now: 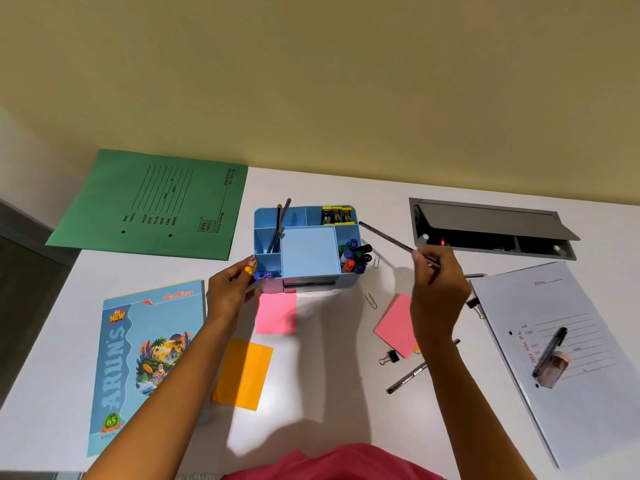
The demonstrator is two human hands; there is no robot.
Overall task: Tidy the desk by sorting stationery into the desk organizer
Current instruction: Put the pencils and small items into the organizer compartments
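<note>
A light blue desk organizer (308, 251) stands mid-desk with two pencils in its back left slot, several markers (355, 258) at the right and yellow-black clips at the back. My left hand (232, 289) grips the organizer's front left corner, where small yellow and blue pins lie. My right hand (438, 292) pinches a dark pencil (386, 237) that slants up-left, its tip near the organizer's right edge. Loose on the desk lie two pink sticky notes (276, 313), an orange note (244, 374), paper clips (370, 301), a binder clip (389, 357) and a black pen (407, 377).
A green file (152, 206) lies at the back left and a blue notebook (145, 355) at the front left. At the right a white folder (568, 358) carries a pen and a small clear item. An open grey cable hatch (491, 226) is set into the desk behind it.
</note>
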